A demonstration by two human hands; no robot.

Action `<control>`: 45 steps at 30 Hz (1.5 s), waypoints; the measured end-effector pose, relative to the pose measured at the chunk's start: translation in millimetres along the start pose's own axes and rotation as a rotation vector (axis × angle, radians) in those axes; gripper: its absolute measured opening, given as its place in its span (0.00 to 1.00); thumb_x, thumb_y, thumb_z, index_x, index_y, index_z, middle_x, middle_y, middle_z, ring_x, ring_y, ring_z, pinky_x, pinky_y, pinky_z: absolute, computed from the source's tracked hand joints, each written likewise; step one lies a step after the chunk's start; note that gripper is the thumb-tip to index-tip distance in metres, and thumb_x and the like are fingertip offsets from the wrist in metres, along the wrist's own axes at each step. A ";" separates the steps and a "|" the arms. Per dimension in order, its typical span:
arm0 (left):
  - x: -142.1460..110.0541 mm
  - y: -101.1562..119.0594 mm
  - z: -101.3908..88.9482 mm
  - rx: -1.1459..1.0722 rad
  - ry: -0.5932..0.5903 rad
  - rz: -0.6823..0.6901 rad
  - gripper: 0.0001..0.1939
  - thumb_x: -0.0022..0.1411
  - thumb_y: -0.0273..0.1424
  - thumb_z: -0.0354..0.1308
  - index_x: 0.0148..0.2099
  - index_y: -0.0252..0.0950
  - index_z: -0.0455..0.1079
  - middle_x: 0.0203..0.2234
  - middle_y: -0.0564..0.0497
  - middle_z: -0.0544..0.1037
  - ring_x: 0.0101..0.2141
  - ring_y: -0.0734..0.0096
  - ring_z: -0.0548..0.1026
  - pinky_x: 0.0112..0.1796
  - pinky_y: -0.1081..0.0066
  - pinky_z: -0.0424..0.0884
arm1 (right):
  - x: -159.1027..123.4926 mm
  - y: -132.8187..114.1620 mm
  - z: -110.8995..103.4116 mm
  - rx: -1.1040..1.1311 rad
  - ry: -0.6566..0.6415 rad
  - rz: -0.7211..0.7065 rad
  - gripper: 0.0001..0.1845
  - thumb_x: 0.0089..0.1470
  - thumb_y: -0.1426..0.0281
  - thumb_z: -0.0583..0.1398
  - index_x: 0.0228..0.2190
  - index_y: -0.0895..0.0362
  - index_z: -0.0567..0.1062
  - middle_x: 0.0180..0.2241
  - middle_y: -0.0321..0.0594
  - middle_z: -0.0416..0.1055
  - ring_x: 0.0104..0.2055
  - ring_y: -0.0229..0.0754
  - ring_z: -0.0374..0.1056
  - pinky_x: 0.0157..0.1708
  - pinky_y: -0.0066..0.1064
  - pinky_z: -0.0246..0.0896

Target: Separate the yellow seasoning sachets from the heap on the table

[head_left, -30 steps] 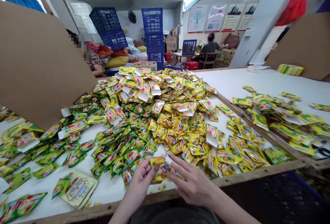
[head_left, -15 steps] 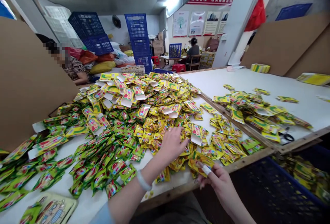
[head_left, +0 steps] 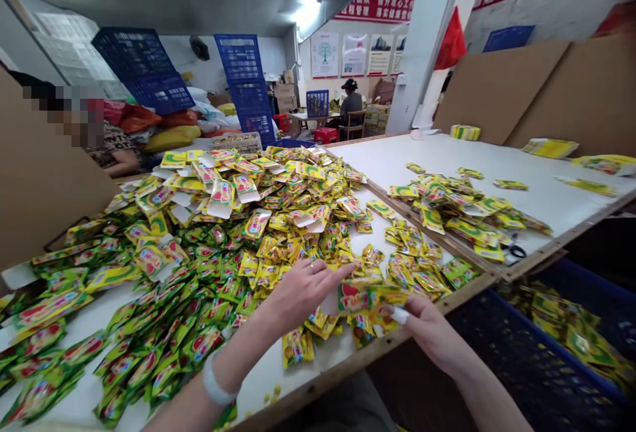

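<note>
Above the table's front edge, my left hand [head_left: 301,289] is closed on a small flat carton [head_left: 354,297] with a watermelon print and a white flap. Yellow candy packets [head_left: 392,296] are pinched in my right hand [head_left: 430,329], whose thumb has a white covering. The packets meet the carton's right end; whether any part is inside I cannot tell. Behind my hands lie loose yellow packets [head_left: 263,266], with green packets [head_left: 163,339] to the left. A heap of open cartons [head_left: 233,187] rises behind them.
A wooden strip [head_left: 432,236] divides the white table [head_left: 368,147]. Beyond it lie a pile of filled-looking cartons [head_left: 462,210] and black-handled scissors [head_left: 517,251]. A blue crate [head_left: 536,359] with yellow packs stands below at right. Cardboard [head_left: 44,173] screens the left; one person [head_left: 116,150] sits behind it.
My left hand has come away from the heap and now holds a carton against the packets in my right hand. The view has turned to the right.
</note>
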State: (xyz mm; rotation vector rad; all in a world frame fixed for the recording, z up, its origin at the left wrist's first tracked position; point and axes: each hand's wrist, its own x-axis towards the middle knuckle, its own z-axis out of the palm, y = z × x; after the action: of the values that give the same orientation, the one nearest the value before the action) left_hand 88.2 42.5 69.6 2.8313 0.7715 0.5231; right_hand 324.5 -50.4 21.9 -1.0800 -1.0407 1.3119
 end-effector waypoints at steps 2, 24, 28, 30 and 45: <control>-34.0 1.4 -3.4 -0.165 0.164 -0.098 0.22 0.64 0.32 0.45 0.60 0.46 0.53 0.42 0.47 0.74 0.45 0.63 0.70 0.47 0.61 0.65 | 2.6 5.5 26.6 0.095 -0.077 0.044 0.16 0.43 0.64 0.66 0.36 0.56 0.77 0.35 0.44 0.77 0.40 0.47 0.71 0.46 0.43 0.61; -100.7 64.4 41.1 -1.328 0.460 -0.834 0.19 0.41 0.35 0.67 0.37 0.36 0.68 0.26 0.54 0.76 0.29 0.68 0.73 0.32 0.71 0.70 | 9.2 -35.9 122.3 -0.489 -0.532 -0.415 0.22 0.44 0.85 0.53 0.37 0.53 0.73 0.38 0.38 0.64 0.42 0.39 0.63 0.42 0.30 0.59; -99.5 59.5 40.3 -1.323 0.275 -0.667 0.20 0.46 0.27 0.63 0.44 0.36 0.66 0.34 0.50 0.77 0.36 0.64 0.74 0.38 0.68 0.69 | 5.2 -45.4 118.9 -0.885 -0.673 -0.288 0.27 0.42 0.87 0.50 0.38 0.51 0.74 0.35 0.36 0.64 0.37 0.37 0.63 0.37 0.27 0.57; -100.5 57.1 44.1 -1.311 0.249 -0.608 0.21 0.47 0.21 0.59 0.45 0.36 0.65 0.37 0.50 0.75 0.38 0.64 0.73 0.41 0.68 0.68 | 2.8 -50.6 116.2 -1.068 -0.711 -0.258 0.26 0.43 0.86 0.50 0.39 0.51 0.74 0.34 0.36 0.65 0.35 0.37 0.63 0.34 0.26 0.55; -112.0 62.5 57.1 -1.244 0.158 -0.662 0.29 0.47 0.19 0.56 0.52 0.38 0.58 0.38 0.51 0.74 0.40 0.65 0.71 0.45 0.67 0.65 | -0.5 -52.3 121.4 -1.077 -0.856 -0.273 0.22 0.45 0.84 0.54 0.41 0.54 0.71 0.39 0.37 0.71 0.39 0.37 0.67 0.38 0.25 0.58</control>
State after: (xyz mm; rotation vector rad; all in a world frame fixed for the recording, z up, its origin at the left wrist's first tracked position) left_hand 48.0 -72.3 -0.6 1.3280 0.8898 0.7412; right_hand 216.2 -48.4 97.5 -1.0257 -2.6223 0.9412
